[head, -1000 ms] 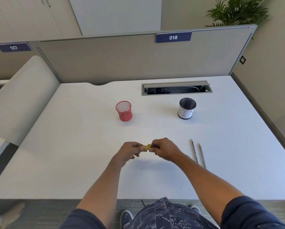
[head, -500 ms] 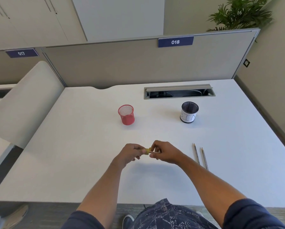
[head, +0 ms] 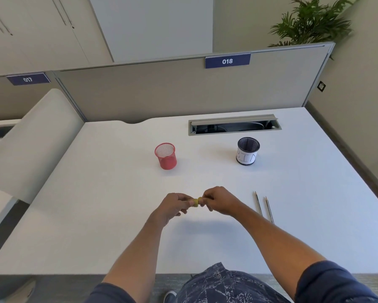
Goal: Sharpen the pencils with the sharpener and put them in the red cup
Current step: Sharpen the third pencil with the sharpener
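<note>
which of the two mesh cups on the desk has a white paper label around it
The dark mesh cup on the right, wrapped in white paper; the red cup on the left is bare.

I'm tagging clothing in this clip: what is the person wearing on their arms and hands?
Both forearms are bare, and the left hand and right hand wear no gloves, watch or rings that I can see. Dark navy short sleeves cover only the upper arms at the bottom edge of the picture.

Over the white desk, the left hand is pinching a yellow sharpener while the right hand is gripping a mostly hidden pencil at it, with two pencils lying right of them, and a red mesh cup and dark labelled cup standing beyond.
</note>
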Demonstrator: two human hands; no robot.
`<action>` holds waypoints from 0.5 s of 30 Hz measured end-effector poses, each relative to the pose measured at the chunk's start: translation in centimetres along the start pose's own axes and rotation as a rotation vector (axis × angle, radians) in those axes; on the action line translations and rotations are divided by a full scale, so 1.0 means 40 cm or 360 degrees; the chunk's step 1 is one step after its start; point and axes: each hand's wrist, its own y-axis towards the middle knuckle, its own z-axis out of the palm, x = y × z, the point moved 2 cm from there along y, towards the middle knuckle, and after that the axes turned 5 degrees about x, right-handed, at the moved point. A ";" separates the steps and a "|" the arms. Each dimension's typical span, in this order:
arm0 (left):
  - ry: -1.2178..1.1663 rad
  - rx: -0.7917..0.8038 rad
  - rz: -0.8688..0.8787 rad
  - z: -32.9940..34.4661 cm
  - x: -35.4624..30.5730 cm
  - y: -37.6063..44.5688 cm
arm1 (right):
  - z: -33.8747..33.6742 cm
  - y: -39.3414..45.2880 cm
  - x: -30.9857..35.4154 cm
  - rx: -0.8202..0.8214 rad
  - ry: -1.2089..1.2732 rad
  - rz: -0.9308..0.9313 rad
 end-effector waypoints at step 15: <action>-0.0042 -0.0011 0.0036 0.044 -0.002 -0.027 | 0.007 -0.081 -0.012 -0.0263 -0.0287 0.0005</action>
